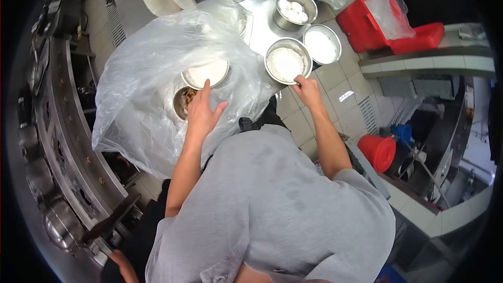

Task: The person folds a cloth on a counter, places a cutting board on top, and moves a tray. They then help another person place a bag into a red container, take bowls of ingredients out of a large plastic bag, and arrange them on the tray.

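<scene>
My right hand (306,91) is closed on the near rim of a metal bowl of white powder (285,64). Over the opened plastic bag (152,63) my left hand (203,107) reaches with its fingers apart. Its fingertips are at the edge of a bowl of white contents (207,74), and whether they touch it I cannot tell. Partly behind that hand is a smaller metal bowl with brown pieces (182,104). Right of the held bowl stands another bowl of white contents (321,44). Behind them is a metal pot of eggs (294,11).
A red cooler box (361,21) stands at the back right. A red bucket (377,153) and a blue bucket (401,133) are on the right. Stoves and pans (63,225) line the left side. Another person's hand (123,267) shows at the bottom left.
</scene>
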A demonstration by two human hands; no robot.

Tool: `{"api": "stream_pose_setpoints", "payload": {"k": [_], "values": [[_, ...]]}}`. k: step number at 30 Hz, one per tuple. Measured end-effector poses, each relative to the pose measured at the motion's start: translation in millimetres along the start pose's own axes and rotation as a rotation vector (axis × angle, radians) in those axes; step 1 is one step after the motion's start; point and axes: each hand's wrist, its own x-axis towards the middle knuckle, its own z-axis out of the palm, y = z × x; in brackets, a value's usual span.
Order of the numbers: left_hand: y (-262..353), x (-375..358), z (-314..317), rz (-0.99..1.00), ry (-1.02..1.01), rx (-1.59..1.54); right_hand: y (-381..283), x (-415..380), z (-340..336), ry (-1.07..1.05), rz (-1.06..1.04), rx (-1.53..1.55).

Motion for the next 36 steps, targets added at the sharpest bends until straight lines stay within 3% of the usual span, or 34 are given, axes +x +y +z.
{"api": "stream_pose_setpoints", "payload": {"k": [3,4,6,7,9,11,13,15,18,20,22,23,25,30,32,34,36], "values": [[4.0,-2.1,2.5,-0.065,-0.276,-0.085,8.5,0.3,-3.1,-0.079,0.086,-0.017],[5.7,-3.3,6.6,-0.118,-0.233,-0.082,0.3,4.8,-9.8,-0.113,0.028,-0.01],[7.6,-6.5,18.5,0.062,-0.177,-0.063,-52.9,24.2,-58.6,-0.252,0.243,0.016],[15.0,-6.1,20.2,0.016,-0.144,-0.055,-76.1,38.3,-68.2,-0.283,0.196,0.017],[31.3,-1.8,23.5,0.061,-0.179,-0.09,-128.7,53.6,-69.7,-0.422,-0.048,0.406],[30.0,2.4,43.5,0.068,-0.19,-0.092,-176.9,77.2,-48.8,-0.657,-0.434,0.495],[33.9,-2.0,58.5,0.074,-0.199,-0.108,-204.6,102.5,5.4,-0.79,-0.606,0.411],[35.5,-4.5,63.4,0.079,-0.226,-0.015,-205.2,123.2,60.1,-0.615,-0.81,0.075],[28.3,-20.8,71.3,0.009,-0.202,0.005,-213.1,126.5,68.5,-0.664,-0.885,-0.127],[17.4,-32.1,76.6,-0.02,-0.155,-0.014,-209.1,114.1,77.5,-0.75,-0.859,-0.288],[3.1,-40.8,85.7,-0.032,-0.114,-0.034,-198.7,105.3,97.0,-0.647,-0.784,-0.471],[-4.7,-43.3,88.2,-0.042,-0.056,0.032,-203.7,104.7,91.9,-0.647,-0.789,-0.48],[-23.1,-47.0,91.5,-0.055,0.003,0.095,-211.5,105.5,78.9,-0.449,-0.85,-0.366],[-57.3,-33.4,77.5,-0.187,0.049,0.246,-232.4,104.8,-9.5,-0.513,-0.94,-0.19],[-74.9,-26.5,70.7,-0.259,-0.071,0.274,-236.2,97.4,-42.8,-0.524,-0.968,-0.141],[-84.0,-13.8,55.3,-0.441,0.113,0.07,-237.4,92.9,-75.3,-0.564,-0.975,-0.018],[-101.1,3.1,46.1,-0.347,0.091,0.13,-231.6,86.8,-105.6,-0.588,-0.952,-0.011]]}}
